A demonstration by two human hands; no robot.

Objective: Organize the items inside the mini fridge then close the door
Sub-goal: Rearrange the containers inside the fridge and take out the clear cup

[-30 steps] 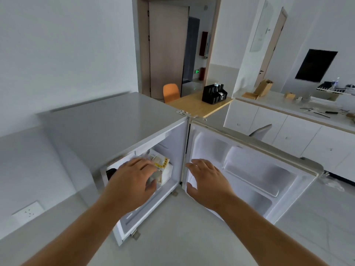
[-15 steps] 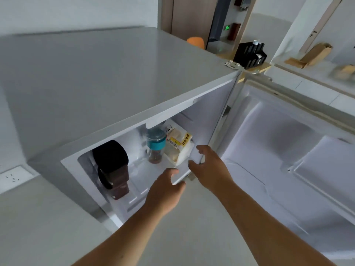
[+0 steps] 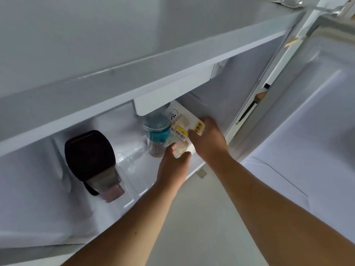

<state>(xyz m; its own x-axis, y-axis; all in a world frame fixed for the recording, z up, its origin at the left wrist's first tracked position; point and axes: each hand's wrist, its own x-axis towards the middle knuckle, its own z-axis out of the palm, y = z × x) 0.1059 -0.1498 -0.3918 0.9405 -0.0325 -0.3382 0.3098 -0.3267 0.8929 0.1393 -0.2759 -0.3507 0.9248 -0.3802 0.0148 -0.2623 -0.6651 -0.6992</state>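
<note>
The white mini fridge point(image 3: 172, 77) stands open, its door point(image 3: 311, 112) swung out to the right. Inside at the right lies a white bread package point(image 3: 182, 121) with yellow labels. My right hand point(image 3: 209, 143) grips its near right corner. My left hand point(image 3: 174, 166) holds its lower front edge. Just left of the package stands a clear jar with a teal lid point(image 3: 158, 135). At the left is a container with a big black lid point(image 3: 90, 156), tilted, dark contents below.
A clear plastic shelf or divider point(image 3: 126, 166) sits between the black-lidded container and the jar. A white box-shaped unit point(image 3: 172, 93) hangs from the fridge ceiling above the jar. Pale floor point(image 3: 207, 217) lies below my arms.
The camera has dropped and come closer to the fridge opening. Both hands went from the fridge's front edge into the compartment and closed on the bread package.
</note>
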